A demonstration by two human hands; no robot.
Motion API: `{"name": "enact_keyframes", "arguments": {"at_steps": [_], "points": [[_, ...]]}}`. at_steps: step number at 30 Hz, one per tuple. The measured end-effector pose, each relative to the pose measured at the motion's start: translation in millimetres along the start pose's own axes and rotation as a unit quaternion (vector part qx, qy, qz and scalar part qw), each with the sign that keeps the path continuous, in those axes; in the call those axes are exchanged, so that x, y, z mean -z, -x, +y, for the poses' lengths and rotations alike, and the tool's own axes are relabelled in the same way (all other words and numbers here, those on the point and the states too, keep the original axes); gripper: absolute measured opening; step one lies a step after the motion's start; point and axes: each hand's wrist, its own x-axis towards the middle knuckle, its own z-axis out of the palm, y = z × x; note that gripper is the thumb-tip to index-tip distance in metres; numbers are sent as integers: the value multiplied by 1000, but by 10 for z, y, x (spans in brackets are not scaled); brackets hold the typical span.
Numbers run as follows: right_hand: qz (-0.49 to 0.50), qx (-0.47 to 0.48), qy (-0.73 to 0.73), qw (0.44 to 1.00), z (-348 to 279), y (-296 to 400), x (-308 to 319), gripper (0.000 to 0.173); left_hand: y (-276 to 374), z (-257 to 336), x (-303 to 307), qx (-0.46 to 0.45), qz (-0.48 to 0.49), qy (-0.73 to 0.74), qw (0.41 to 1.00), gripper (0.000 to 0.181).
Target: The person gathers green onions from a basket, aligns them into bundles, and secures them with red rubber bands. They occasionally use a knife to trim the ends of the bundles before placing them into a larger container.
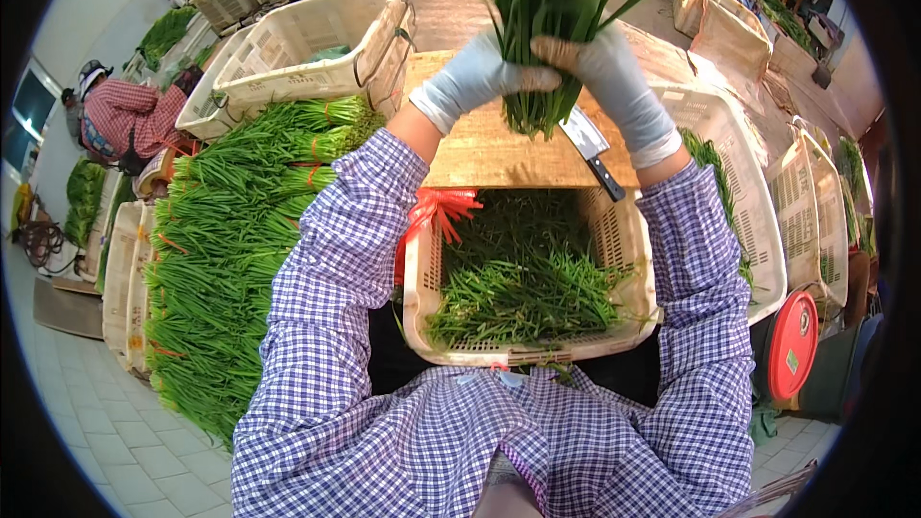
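Both my hands wear pale blue-grey gloves with worn, stained fingertips. Between them they grip a bundle of long green leaves (pixel 536 21), likely Chinese chives, held upright above a wooden board (pixel 468 151). My left hand (pixel 478 75) clasps the bundle low on its left side, and my right hand (pixel 611 72) wraps it from the right. The lower ends hang just over the board; the tops run out of the picture. A cleaver-like kitchen knife (pixel 586 137) lies on the board below my right hand, its black handle reaching past the board's front edge.
Under the board's near edge stands a plastic crate (pixel 525 356) of loose leaf trimmings. Red plastic ties (pixel 440 210) hang at its left corner. Tied chive bundles (pixel 223 252) are stacked at left. More crates (pixel 309 79) stand around, and a person in a checked shirt (pixel 126 111) sits far left.
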Motion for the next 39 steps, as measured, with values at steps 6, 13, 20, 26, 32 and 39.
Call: {"name": "enact_keyframes", "arguments": {"at_steps": [6,13,20,26,32,39], "points": [[-100,-104,-104,984,737,225,-47,83,133,-751,-50,84,-38,72,993,70],[-78,-103,-141,982,747,37,-117,70,-56,-829,-202,0,28,48,998,73],[41,-64,-27,997,879,147,-74,73,-246,-927,-375,10,24,-75,997,71],[78,-68,-57,993,313,84,111,75,-165,-539,-582,66,45,-36,996,46],[93,-4,77,993,-69,230,12,62,16,-11,-666,167,-18,-177,970,36],[80,-197,-124,969,-676,486,-117,27,564,415,-759,149,-30,-99,983,60]]}}
